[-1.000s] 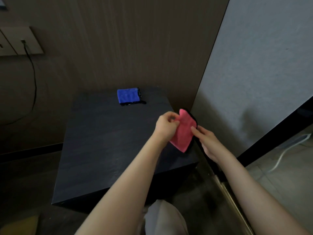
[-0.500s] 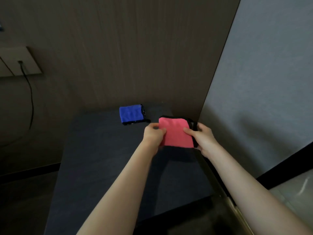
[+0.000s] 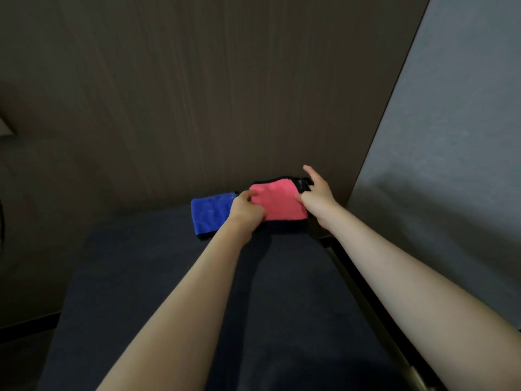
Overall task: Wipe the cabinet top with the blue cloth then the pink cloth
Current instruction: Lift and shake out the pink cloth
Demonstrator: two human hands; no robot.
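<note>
The dark flat cabinet top (image 3: 174,292) shows no visible sign of wiping either way. Your folded blue terry cloth (image 3: 210,213) lies at its rear edge, unheld, suggesting the blue pass is finished. Both hands pinch the folded pink terry cloth (image 3: 277,201) just beside it: left hand (image 3: 246,211) at its left edge, right hand (image 3: 317,200) at its right, forefinger extended.

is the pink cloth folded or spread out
Folded. The pink cloth is a small, neat rectangle no bigger than the folded blue cloth beside it, held at each side by the left hand and right hand.
</note>
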